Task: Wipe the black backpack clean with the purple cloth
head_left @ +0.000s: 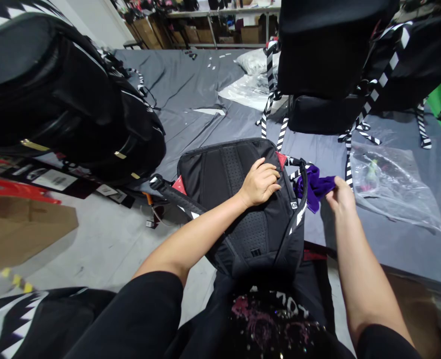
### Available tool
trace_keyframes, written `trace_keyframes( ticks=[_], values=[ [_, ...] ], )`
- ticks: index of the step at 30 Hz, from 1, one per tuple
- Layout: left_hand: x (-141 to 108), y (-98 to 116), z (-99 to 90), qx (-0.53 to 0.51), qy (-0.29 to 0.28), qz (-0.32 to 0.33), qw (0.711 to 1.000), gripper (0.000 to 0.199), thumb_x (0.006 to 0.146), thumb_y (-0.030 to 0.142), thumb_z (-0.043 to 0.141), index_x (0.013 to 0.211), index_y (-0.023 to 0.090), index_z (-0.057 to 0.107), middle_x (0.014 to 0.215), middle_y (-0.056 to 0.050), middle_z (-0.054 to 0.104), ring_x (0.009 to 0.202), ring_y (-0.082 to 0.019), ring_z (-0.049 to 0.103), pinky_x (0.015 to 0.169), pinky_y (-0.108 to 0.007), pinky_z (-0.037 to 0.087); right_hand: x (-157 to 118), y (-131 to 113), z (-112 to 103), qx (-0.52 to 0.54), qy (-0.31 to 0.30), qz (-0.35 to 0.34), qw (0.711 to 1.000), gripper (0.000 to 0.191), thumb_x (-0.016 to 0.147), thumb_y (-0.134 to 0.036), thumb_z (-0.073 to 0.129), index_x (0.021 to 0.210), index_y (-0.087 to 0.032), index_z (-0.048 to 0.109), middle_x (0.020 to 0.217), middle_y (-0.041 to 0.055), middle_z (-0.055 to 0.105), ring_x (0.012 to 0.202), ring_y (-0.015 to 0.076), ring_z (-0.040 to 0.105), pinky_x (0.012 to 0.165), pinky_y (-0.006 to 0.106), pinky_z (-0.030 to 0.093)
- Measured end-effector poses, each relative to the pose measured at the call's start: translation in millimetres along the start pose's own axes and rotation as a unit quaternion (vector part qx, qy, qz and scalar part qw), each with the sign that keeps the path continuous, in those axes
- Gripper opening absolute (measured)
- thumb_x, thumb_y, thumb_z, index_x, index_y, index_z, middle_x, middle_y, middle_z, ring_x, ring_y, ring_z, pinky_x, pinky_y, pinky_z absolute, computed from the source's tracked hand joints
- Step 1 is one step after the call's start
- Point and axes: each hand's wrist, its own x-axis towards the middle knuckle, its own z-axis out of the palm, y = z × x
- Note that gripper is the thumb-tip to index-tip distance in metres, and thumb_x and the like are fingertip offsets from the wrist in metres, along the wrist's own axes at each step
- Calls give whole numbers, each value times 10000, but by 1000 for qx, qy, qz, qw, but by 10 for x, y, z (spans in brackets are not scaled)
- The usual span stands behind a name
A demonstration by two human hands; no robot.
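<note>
A black backpack (209, 174) with a padded back panel lies in front of me, back side up, partly over the table edge and against my body. My left hand (261, 183) rests on that panel with its fingers loosely spread, holding nothing. To the right, my right hand (342, 197) pinches one end of a purple cloth (318, 187). The cloth bunches beside the backpack's right shoulder strap (299, 214), and part of it is hidden behind the strap. Red corner pieces show at both upper sides of the backpack.
Several black bags (104, 104) stand at left, and more black bags (318, 55) with striped straps stand at the back right. A clear plastic bag (392, 184) lies right of my right hand on the grey-covered table (190, 75). A cardboard box (26, 229) sits lower left.
</note>
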Motion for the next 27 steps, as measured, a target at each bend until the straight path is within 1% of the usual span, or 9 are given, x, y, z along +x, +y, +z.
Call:
trace_keyframes(
  ticks=[2,5,7,9,14,17,19,23,27],
  values=[
    [0,-6,1,-1,0,1,1000,438,965,454,327,751,189,603,956,-27,718,1068,-211,594,1109,-490,291,-6,-210,-15,10,28,-59,998,230,768,-163,562,651,-225,373,568,-81,352,484,83,398,519,213,446],
    [-4,-14,0,-11,-2,-7,1000,462,967,470,306,751,193,606,933,-24,720,1064,-208,594,1118,-495,283,-154,-558,46,25,61,-169,983,151,762,-152,552,750,-238,427,662,-66,388,553,96,434,609,232,460],
    [-12,-17,-2,-19,4,-6,1000,477,968,478,292,750,197,609,926,-22,722,1059,-205,596,1122,-498,279,-395,-724,179,26,44,-231,972,197,750,-176,593,908,-242,497,762,-42,461,638,106,490,668,245,471],
    [-22,-17,-4,-23,17,-3,1000,485,970,478,280,750,200,612,925,-22,722,1052,-203,598,1119,-499,281,-717,-774,370,-6,-19,-275,961,357,772,-233,627,1107,-232,505,854,-8,524,715,123,535,700,265,482],
    [-42,-19,-6,-22,45,11,999,442,970,430,303,759,192,611,891,-32,706,1021,-194,602,1101,-481,309,-1282,-421,759,-233,-201,-278,910,425,887,-308,557,1291,-249,440,876,17,630,743,169,621,707,318,529],
    [-48,-28,10,-12,48,9,999,432,965,419,310,763,191,616,875,-38,691,992,-189,605,1091,-474,321,-1250,-181,753,-368,-287,-305,830,342,924,-251,480,1262,-224,514,1024,61,682,936,215,658,874,383,525],
    [-48,-39,27,-9,59,18,998,428,963,409,317,741,187,608,847,-35,679,962,-183,606,1083,-467,329,-1150,-120,685,-400,-323,-317,797,321,930,-216,451,1239,-225,535,1096,65,680,1005,219,652,932,398,508],
    [-39,-62,56,-16,72,27,997,426,965,401,327,704,182,583,816,-29,662,933,-176,603,1075,-459,337,-990,-156,609,-391,-332,-277,812,360,886,-211,515,1245,-234,524,956,33,681,836,189,670,818,353,546],
    [-32,-79,74,-18,75,18,997,425,967,410,327,707,184,576,814,-25,659,927,-174,602,1072,-458,339,-919,-148,677,-446,-284,-325,784,384,845,-215,550,1229,-244,543,971,39,654,891,216,627,846,383,511]
  ],
)
